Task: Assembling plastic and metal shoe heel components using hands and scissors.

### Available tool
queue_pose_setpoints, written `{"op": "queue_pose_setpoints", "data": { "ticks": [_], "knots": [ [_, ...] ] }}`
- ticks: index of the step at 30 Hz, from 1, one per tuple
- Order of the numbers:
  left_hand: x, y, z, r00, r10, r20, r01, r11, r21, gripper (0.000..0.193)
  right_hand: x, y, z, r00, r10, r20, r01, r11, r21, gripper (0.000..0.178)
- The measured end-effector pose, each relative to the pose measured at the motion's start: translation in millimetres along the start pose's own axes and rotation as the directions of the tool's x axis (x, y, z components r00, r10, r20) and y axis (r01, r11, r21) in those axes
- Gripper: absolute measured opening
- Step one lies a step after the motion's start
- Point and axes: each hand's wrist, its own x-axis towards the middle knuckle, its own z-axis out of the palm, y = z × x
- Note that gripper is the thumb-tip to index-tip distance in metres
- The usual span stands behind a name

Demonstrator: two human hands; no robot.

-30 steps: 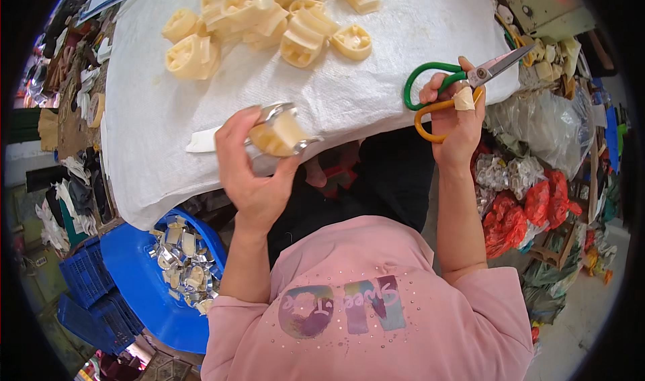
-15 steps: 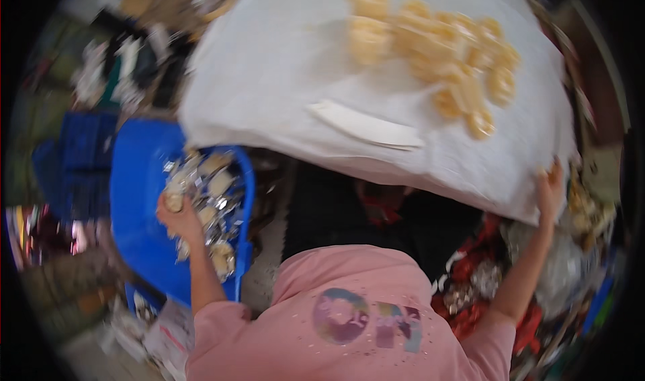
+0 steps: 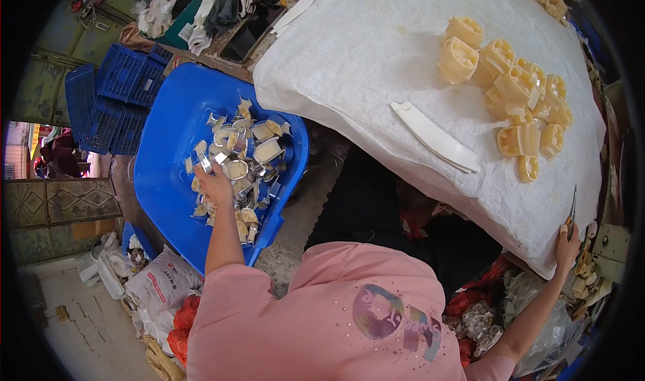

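Observation:
My left hand (image 3: 216, 186) reaches into a blue plastic tub (image 3: 163, 146), its fingers apart among the pile. That pile is of small cream-coloured pieces with shiny silvery parts (image 3: 236, 169); some touch my fingertips. At the right edge of the white-covered work surface (image 3: 349, 65), my right hand (image 3: 568, 246) is closed around a thin pointed tool (image 3: 572, 213) with a dark and orange handle, tip upward. Several cream-coloured rolled loops (image 3: 517, 89) lie grouped on the white cover. Left of them is a curved white strip (image 3: 435, 138).
Blue crates (image 3: 127, 78) stand beyond the tub at the left. A dark flat tray-like object (image 3: 250, 37) and crumpled cloths (image 3: 222, 8) lie at the back. White sacks (image 3: 164, 280) and red bags (image 3: 183, 327) sit on the floor at lower left. Clear plastic bags (image 3: 544, 320) crowd the lower right.
The view has turned, and the tub and table appear shifted to the right. My left hand has moved from the tub's left side into the pile. The pointed tool now shows clearly.

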Motion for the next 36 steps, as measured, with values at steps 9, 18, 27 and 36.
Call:
{"op": "queue_pose_setpoints", "data": {
  "ticks": [9,18,27,36],
  "knots": [
    [44.6,44.2,5.9,0.999,0.003,0.034,-0.016,0.91,0.414,0.05,-7.9,21.1,-9.7,0.942,-0.155,-0.299,0.07,0.959,-0.276,0.045],
    [96.8,43.7,13.2,0.975,0.125,0.184,-0.185,0.915,0.358,0.039,-99.4,-180.4,-33.4,0.808,-0.45,-0.38,0.586,0.679,0.442,0.024],
    [-40.9,195.7,-35.2,0.709,0.679,0.191,-0.312,0.545,-0.778,0.017,-166.3,-340.7,17.1,0.578,-0.802,-0.155,0.713,0.403,0.573,0.021],
    [-157.5,253.8,-34.3,0.092,0.995,0.045,-0.659,0.095,-0.746,0.017,-157.2,-357.7,17.4,0.439,-0.898,0.022,0.816,0.409,0.408,0.008]
  ]
}}
